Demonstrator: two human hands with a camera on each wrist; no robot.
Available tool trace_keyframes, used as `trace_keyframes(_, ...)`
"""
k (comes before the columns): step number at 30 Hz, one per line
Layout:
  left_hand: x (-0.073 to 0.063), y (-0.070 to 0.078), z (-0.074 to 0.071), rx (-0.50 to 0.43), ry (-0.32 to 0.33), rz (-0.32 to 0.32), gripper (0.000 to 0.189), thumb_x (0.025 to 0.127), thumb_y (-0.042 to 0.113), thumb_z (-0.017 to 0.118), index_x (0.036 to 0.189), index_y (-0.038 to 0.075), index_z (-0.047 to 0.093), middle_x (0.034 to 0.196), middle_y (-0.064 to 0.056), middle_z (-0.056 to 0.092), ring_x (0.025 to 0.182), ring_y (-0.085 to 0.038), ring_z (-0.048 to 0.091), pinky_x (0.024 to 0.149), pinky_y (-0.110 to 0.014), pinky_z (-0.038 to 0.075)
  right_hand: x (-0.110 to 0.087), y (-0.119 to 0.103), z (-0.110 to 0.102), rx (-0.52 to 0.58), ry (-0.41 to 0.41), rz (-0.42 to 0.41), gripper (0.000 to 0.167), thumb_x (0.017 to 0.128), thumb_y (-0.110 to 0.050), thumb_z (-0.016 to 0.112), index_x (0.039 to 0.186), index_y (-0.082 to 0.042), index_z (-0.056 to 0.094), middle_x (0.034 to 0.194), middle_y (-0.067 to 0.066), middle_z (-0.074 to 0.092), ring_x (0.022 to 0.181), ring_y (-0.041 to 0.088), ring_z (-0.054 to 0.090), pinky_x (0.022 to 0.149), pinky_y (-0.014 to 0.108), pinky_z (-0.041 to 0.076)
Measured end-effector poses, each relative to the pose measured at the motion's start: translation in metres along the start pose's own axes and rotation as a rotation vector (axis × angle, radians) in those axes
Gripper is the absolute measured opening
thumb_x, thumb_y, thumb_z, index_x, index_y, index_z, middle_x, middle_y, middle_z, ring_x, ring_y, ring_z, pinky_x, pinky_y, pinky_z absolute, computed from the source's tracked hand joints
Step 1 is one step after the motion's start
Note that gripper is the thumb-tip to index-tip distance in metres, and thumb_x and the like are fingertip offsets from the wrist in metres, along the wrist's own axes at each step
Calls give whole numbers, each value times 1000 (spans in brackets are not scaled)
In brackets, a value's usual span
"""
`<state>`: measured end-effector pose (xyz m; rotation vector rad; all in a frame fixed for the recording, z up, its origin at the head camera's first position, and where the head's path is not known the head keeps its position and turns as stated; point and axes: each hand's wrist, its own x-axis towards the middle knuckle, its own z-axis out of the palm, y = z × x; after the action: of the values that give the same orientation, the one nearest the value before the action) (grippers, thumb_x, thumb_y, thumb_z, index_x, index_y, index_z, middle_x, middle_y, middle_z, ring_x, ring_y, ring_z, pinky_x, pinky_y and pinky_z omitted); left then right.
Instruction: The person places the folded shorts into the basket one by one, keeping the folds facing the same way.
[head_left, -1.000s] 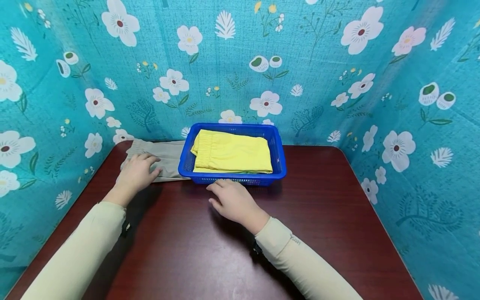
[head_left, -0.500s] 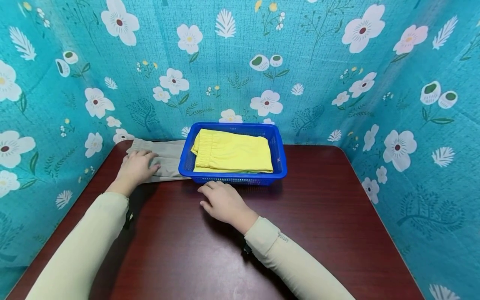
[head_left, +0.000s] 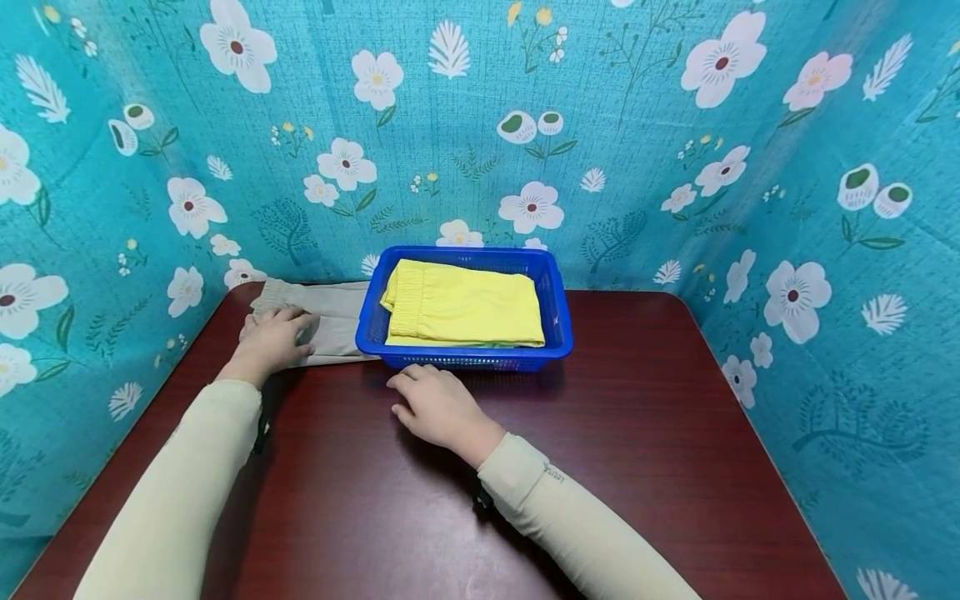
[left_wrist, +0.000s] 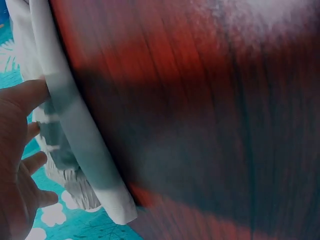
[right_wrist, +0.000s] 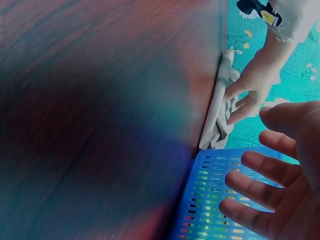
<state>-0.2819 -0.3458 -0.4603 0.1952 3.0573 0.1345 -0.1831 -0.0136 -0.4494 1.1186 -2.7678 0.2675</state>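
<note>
Folded grey trousers (head_left: 337, 321) with a gathered waistband lie at the back left of the table, partly beside the blue basket (head_left: 561, 337). My left hand (head_left: 272, 340) is over the waistband end, fingers spread and bent a little. In the left wrist view its thumb and fingertips (left_wrist: 36, 162) come right at the trousers (left_wrist: 87, 140). Just in front of the basket, my right hand (head_left: 438, 408) hovers with loose, parted fingers and an empty palm, which the right wrist view shows beside the basket wall (right_wrist: 205, 200). Folded yellow pants (head_left: 476, 304) lie inside the basket.
A dark red wooden table (head_left: 637, 433) runs toward me from the basket. Blue flowered cloth (head_left: 622, 167) hangs close behind the table and along both sides. Under the yellow pants, a little green fabric (head_left: 491, 344) shows.
My right hand has slid left along the basket's front. The left hand has shifted only slightly over the trousers. Basket and clothes stay in place.
</note>
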Motion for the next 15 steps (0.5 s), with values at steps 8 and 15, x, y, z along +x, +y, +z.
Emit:
trace_keyframes(8,1,-5,9,-57,-70,-27,63,97,28,69,154,15,46,157,-27,35,144,-55,21,109,-83,11,3,-5,1,10,-23,-4,36,100,-37,65,132,-20,67,128,-1,67,114,20,64,96,36,54)
trace_keyframes(15,1,-6,9,-55,-100,-10,61,100,32,66,155,17,45,158,-26,36,144,-54,19,108,-83,13,7,-6,6,10,-10,-8,36,99,-37,66,131,-20,67,127,-1,67,114,20,64,95,35,54)
